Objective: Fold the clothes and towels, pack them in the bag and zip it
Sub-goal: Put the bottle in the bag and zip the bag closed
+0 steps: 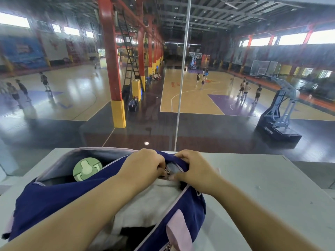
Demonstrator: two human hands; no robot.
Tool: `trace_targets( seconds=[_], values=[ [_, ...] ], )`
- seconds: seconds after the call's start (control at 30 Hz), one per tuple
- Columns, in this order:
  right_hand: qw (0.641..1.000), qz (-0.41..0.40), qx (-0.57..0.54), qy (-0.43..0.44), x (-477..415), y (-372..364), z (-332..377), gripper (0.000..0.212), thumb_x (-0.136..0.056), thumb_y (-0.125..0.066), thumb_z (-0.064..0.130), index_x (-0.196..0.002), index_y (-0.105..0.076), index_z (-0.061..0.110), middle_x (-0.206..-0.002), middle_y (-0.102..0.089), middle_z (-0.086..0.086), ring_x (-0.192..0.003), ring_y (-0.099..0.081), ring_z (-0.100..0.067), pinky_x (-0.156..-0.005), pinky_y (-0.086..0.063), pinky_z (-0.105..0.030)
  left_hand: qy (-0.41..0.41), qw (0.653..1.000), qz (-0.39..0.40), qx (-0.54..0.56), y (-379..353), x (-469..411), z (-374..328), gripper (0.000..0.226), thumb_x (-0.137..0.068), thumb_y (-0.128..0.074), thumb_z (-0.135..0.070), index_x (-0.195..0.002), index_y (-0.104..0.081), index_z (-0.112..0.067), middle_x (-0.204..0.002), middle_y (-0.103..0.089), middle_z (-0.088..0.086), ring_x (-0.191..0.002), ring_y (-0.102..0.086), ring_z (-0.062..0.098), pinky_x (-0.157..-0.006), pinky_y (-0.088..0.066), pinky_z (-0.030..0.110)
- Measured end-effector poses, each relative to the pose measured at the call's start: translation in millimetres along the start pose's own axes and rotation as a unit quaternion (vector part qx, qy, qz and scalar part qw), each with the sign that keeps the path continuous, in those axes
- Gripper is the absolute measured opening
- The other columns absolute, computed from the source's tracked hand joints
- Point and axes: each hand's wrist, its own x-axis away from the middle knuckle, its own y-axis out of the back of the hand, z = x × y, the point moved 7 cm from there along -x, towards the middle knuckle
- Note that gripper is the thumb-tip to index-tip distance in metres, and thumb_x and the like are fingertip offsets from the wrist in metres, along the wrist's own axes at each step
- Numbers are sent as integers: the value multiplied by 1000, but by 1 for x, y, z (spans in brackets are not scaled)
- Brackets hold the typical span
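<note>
The table point(253, 178) is a grey top set against a glass wall, with a sports hall beyond it. On it, near and left of centre, lies the bag point(54, 198), navy with pale pink trim and its long top opening gaping, probably laid that way so the zip faces the person. Inside, a white towel point(152, 200) and something dark fill the near part, and a green lid point(87, 169) shows at the far left, so packing looks done and zipping is the step in hand.

Both hands meet at the far right end of the opening. The left hand point(145, 165) is clenched on the navy fabric beside the zip, likely bunching it to keep the track taut. The right hand point(194, 171) pinches the cloth at the end, with the metal puller point(167, 171) just between the two; which fingers hold the puller I cannot tell. The open track runs away left and near from this grip.
</note>
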Motion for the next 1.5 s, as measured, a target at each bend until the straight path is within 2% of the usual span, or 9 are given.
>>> trace_targets(
  seconds=[0.27,0.47,0.63,0.73,0.87,1.0,1.23,1.37,1.5],
  values=[
    [973,-79,218,-4,9,16,18,19,-79,-51,13,-94,-60,22,-92,-64,1,-79,-57,-23,-53,-39,-28,35,990,-39,-133,11,15,13,23,-91,-46,-17,-91,-68,-22,-85,-56,-1,-77,-55,18,-54,-37,25],
    [957,-80,277,9,15,11,26,16,-79,-49,11,-88,-51,25,-96,-62,1,-73,-46,-23,-60,-36,-29,101,985,-44,-131,25,50,45,22,-93,-43,-26,-97,-65,-26,-98,-62,-3,-87,-59,20,-72,-51,35],
    [944,-66,322,1,13,6,35,18,-79,-48,9,-89,-49,23,-94,-59,1,-77,-47,-24,-65,-35,-32,110,976,-14,-187,19,65,40,20,-94,-41,-23,-101,-59,-23,-105,-57,-1,-99,-57,23,-64,-33,32],
    [918,-67,381,87,5,-8,53,24,-82,-56,16,-103,-49,25,-102,-55,4,-96,-49,-23,-74,-33,-38,111,979,-36,-165,18,62,33,17,-92,-44,-19,-95,-61,-20,-100,-61,1,-92,-60,25,-60,-31,32],
    [927,-45,339,154,-5,-31,66,19,-85,-55,15,-103,-55,21,-101,-61,0,-92,-56,-25,-67,-34,-32,132,977,-46,-161,11,58,30,19,-95,-42,-19,-107,-57,-20,-105,-59,1,-94,-60,24,-59,-30,32],
    [974,-66,206,73,-18,-23,61,14,-83,-53,15,-91,-56,27,-91,-64,2,-79,-57,-23,-68,-46,-34,135,977,-42,-161,6,54,27,26,-93,-39,-8,-117,-47,-13,-112,-59,5,-97,-61,25,-60,-34,31],
    [993,-94,73,10,-31,-15,60,9,-79,-54,18,-75,-60,23,-74,-64,3,-72,-58,-22,-63,-49,-32,137,981,-74,-113,4,36,25,25,-94,-38,-10,-119,-43,-7,-119,-59,8,-106,-57,24,-75,-44,30],
    [994,-70,85,-2,-37,-14,50,14,-79,-55,24,-67,-60,19,-62,-59,3,-63,-55,-20,-53,-42,-28,103,987,-84,-93,3,38,33,21,-96,-41,-16,-115,-49,-14,-114,-62,4,-104,-57,22,-78,-43,32],
    [991,9,110,73,-34,-26,55,19,-80,-63,43,-72,-61,27,-66,-58,6,-65,-55,-15,-60,-44,-32,91,989,-98,-69,13,44,49,19,-95,-44,-20,-105,-59,-13,-105,-66,7,-98,-60,27,-80,-48,39]
  ],
)
